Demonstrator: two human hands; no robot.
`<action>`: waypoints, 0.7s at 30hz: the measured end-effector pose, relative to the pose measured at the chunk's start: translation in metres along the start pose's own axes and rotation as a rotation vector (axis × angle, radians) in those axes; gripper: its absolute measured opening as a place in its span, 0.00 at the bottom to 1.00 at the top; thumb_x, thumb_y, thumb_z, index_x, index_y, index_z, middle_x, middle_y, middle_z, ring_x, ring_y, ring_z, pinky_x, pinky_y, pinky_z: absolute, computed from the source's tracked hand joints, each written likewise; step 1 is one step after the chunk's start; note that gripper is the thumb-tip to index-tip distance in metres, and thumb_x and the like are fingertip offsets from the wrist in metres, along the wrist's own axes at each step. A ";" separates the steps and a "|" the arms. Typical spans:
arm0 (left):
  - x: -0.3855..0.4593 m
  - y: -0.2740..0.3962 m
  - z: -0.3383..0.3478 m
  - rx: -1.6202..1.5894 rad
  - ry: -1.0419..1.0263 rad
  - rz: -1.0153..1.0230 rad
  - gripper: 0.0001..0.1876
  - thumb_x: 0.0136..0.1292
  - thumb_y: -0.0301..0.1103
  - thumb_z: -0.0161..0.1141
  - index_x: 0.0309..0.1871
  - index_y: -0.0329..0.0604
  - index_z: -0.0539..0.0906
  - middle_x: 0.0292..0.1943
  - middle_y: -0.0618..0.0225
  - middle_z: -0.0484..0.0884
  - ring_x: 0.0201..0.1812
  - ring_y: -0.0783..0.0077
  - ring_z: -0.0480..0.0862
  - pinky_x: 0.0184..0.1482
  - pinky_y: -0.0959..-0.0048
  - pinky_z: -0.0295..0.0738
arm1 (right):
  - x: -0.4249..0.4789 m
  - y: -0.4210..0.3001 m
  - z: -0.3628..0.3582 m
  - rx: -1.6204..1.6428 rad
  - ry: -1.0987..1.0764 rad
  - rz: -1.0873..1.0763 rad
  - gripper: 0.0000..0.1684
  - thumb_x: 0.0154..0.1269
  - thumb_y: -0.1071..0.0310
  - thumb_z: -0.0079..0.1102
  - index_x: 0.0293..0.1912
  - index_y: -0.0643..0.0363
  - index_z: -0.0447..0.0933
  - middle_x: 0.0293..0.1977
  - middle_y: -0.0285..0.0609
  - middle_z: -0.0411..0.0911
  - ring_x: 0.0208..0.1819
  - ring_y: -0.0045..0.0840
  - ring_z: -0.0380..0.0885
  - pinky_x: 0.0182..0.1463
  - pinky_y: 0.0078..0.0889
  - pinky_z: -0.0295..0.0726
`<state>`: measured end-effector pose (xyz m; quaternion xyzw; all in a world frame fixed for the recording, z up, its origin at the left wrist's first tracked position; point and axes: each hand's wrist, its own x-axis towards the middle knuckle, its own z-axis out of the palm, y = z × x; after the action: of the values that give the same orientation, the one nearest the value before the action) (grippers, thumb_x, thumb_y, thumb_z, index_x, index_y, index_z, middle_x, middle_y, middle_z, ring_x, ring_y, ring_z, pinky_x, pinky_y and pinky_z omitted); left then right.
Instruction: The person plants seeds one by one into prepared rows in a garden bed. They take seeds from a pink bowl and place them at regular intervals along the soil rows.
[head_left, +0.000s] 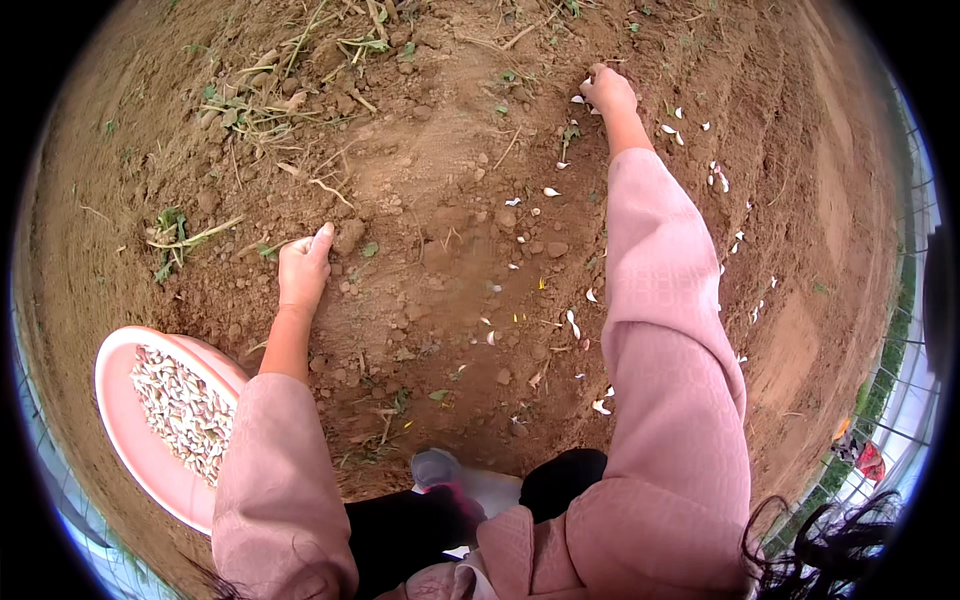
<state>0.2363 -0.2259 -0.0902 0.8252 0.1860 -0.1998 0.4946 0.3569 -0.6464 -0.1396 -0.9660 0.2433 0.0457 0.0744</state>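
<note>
My right hand (609, 90) reaches far forward to the soil at the upper right, fingers bent down beside white garlic cloves (577, 99); whether a clove is between the fingertips is hidden. More cloves (573, 324) lie scattered over the brown soil on both sides of my right sleeve. At the left, my left hand (305, 264) is curled into a fist above the ground near a clod, its thumb up against the fingers; what it may hold inside does not show. A pink plastic basin (120, 420) with many garlic cloves (184, 409) stands tilted at the lower left, partly behind my left sleeve.
Pulled stalks and roots (262, 112) lie on loose soil at the upper left, with a small green plant (171, 238) below them. My shoe (435, 469) and dark-clad knees are at the bottom. A wire mesh fence (900, 345) runs along the right edge.
</note>
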 end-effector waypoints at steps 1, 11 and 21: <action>0.001 -0.001 0.002 0.017 -0.010 0.002 0.25 0.52 0.47 0.54 0.07 0.44 0.61 0.07 0.79 0.59 0.11 0.86 0.55 0.13 0.81 0.50 | 0.001 0.001 0.004 0.004 0.032 -0.010 0.10 0.49 0.66 0.46 0.32 0.55 0.73 0.37 0.46 0.73 0.41 0.35 0.72 0.41 0.35 0.71; -0.001 0.000 0.000 -0.004 0.018 -0.048 0.24 0.52 0.46 0.54 0.08 0.45 0.61 0.07 0.79 0.59 0.11 0.86 0.55 0.13 0.82 0.51 | 0.015 0.026 0.014 0.071 0.142 -0.013 0.08 0.45 0.63 0.50 0.28 0.51 0.74 0.29 0.42 0.75 0.36 0.34 0.74 0.36 0.38 0.70; 0.001 0.002 0.002 -0.030 -0.018 -0.032 0.25 0.52 0.47 0.54 0.07 0.44 0.60 0.07 0.78 0.59 0.10 0.85 0.55 0.13 0.82 0.51 | 0.010 0.028 0.025 -0.143 0.313 -0.142 0.07 0.44 0.63 0.50 0.27 0.51 0.73 0.25 0.41 0.74 0.32 0.34 0.73 0.33 0.37 0.69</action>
<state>0.2374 -0.2281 -0.0900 0.8126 0.1978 -0.2124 0.5053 0.3514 -0.6711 -0.1692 -0.9789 0.1794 -0.0934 -0.0303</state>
